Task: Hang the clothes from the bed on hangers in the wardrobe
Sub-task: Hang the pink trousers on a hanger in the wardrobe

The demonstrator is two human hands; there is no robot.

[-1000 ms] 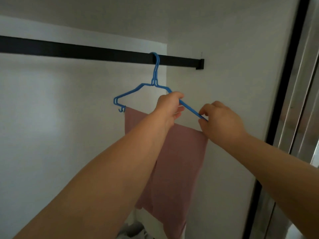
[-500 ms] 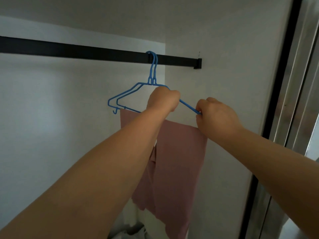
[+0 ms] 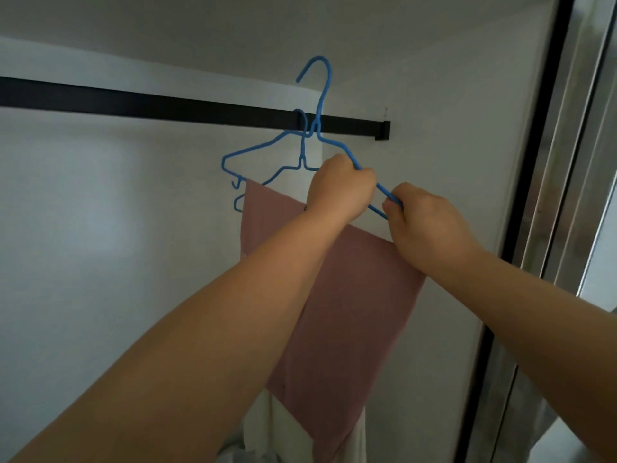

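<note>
the white wardrobe wall (image 3: 100, 245) is filling most of the view, with a black rail (image 3: 167, 105) running across it to a bracket on the right. a pink garment (image 3: 350, 312) is hanging down below the rail, draped over a blue hanger (image 3: 283, 170) whose hook is sitting on the rail. a second blue hanger (image 3: 320, 101) is being held higher, its hook standing clear above the rail. the left hand (image 3: 340, 192) is clenching around this raised hanger's right shoulder wire, and the right hand (image 3: 430, 225) is pinching the wire's lower end between thumb and fingers.
</note>
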